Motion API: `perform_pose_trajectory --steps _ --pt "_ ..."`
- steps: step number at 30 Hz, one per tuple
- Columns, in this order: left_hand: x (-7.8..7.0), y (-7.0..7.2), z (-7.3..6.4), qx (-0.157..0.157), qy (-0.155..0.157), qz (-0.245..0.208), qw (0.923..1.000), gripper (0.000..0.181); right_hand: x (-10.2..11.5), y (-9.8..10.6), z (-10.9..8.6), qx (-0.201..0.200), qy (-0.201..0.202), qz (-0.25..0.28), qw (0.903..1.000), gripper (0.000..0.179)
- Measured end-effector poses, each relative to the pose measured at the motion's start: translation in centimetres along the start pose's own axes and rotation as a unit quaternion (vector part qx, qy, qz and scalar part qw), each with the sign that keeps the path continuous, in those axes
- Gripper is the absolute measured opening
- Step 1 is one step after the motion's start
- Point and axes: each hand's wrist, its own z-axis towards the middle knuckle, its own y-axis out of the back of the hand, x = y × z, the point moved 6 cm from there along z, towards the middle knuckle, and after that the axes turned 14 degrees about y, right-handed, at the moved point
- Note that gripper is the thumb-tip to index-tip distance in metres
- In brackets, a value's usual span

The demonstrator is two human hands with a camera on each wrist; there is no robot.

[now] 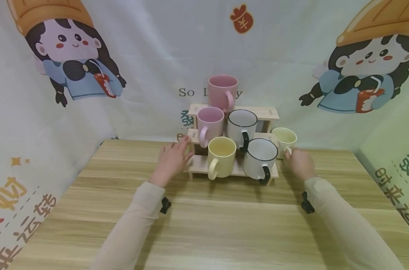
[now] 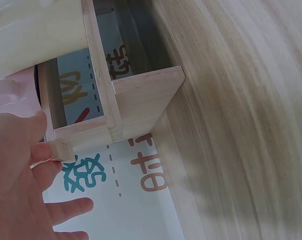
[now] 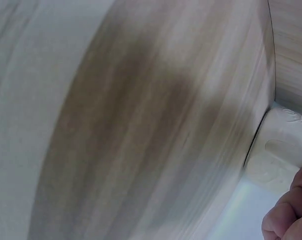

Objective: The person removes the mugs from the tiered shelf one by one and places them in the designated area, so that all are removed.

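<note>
Left hand (image 2: 16, 182) at the corner of a wooden rack (image 2: 141, 102), outer fingers extended, yellow mug (image 2: 36, 37) and pink mug (image 2: 13, 95) partly visible, table (image 2: 235, 125), printed backdrop (image 2: 138, 215)

We look down on a table (image 1: 204, 232) where a three-tier rack (image 1: 198, 165) stands near the far edge, before a cloth backdrop (image 1: 157, 75). On the highest, rearmost shelf, left of centre, sits a top mug (image 1: 218, 92). Below and in front, the middle shelf holds an upper left mug (image 1: 212, 127) and, at its right, an upper right mug (image 1: 236, 132). On the lowest, frontmost shelf we find a front left mug (image 1: 223, 159) beside a front right mug (image 1: 258, 161). Just right of the rack is a sixth mug (image 1: 285, 137), the right hand (image 1: 301, 164) at its handle. The left hand (image 1: 172, 162) touches the rack's left end, at the middle shelf.
</note>
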Motion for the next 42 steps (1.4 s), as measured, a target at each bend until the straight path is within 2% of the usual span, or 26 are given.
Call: perform_pose_trajectory --steps 7,13,16,21,24,27,32,42 --pt "-0.1 0.3 0.1 -0.01 -0.001 -0.002 0.9999 0.058 0.0 0.2 0.0 0.011 -0.012 0.008 0.9998 0.042" --pt "0.0 0.4 -0.1 -0.003 0.005 -0.007 1.0 0.058 -0.1 0.9 -0.3 0.017 -0.043 0.021 0.9987 0.047" --pt "0.0 0.4 -0.2 -0.004 0.007 -0.006 1.0 0.057 0.0 1.5 -0.5 0.01 -0.044 0.027 0.9986 0.048" --pt "0.1 0.4 -0.1 -0.003 0.009 -0.007 0.9999 0.053 0.9 3.1 -0.5 -0.044 0.01 0.014 0.9989 0.031" --pt "0.0 0.5 -0.1 0.0 0.011 -0.009 0.9999 0.051 1.6 3.9 -0.4 -0.079 0.04 -0.006 0.996 0.027" --pt "-0.1 0.6 -0.1 0.005 0.011 -0.01 0.9999 0.05 2.0 4.3 -0.2 -0.084 0.047 -0.022 0.9951 0.029" --pt "-0.2 0.6 -0.3 0.01 0.009 -0.008 0.9999 0.049 2.8 5.3 0.1 -0.073 0.05 -0.031 0.9956 0.029" --pt "-0.3 0.5 -0.2 0.009 0.01 -0.015 0.9998 0.047 4.5 7.0 1.5 0.012 0.069 -0.018 0.9974 0.034"
